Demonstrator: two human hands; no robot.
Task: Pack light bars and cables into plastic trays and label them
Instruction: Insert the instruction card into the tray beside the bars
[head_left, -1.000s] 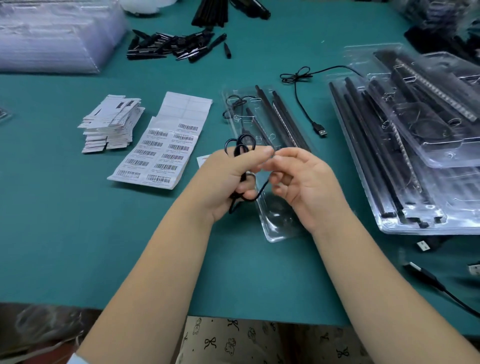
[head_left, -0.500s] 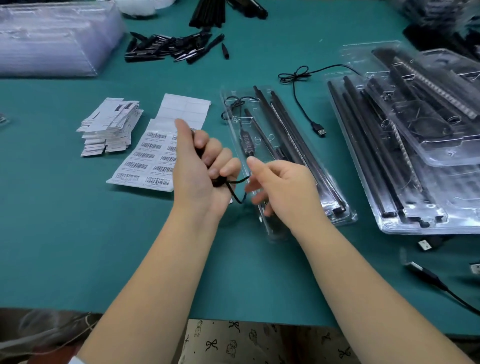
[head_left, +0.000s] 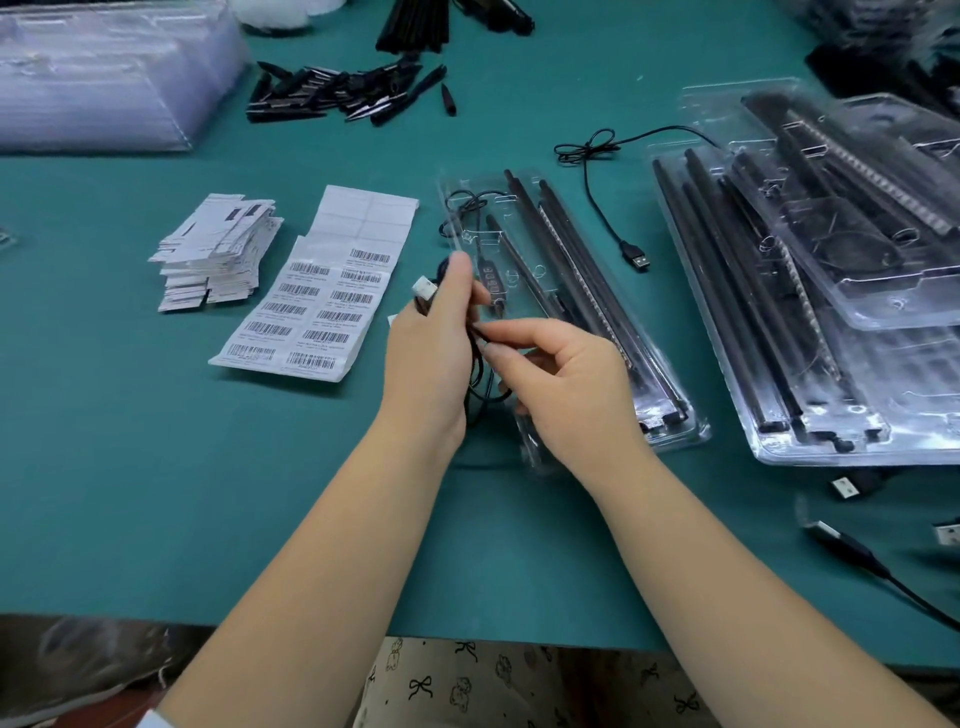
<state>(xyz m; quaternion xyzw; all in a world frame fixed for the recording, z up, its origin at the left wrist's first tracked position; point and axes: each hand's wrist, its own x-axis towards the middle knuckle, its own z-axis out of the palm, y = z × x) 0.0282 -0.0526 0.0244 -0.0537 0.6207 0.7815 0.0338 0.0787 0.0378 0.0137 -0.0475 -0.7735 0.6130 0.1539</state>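
Right now my left hand (head_left: 434, 343) grips the coiled cable (head_left: 475, 387), my right hand (head_left: 563, 384) pinches its strand, over the tray (head_left: 691, 431) at twelve o'clock. A loose pinch could unravel the coil.

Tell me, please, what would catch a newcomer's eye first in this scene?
Mid-frame, the left hand and right hand work a thin black cable with a white connector over an open clear tray holding black light bars. To the left lies a barcode label sheet; at right, filled trays pile up.
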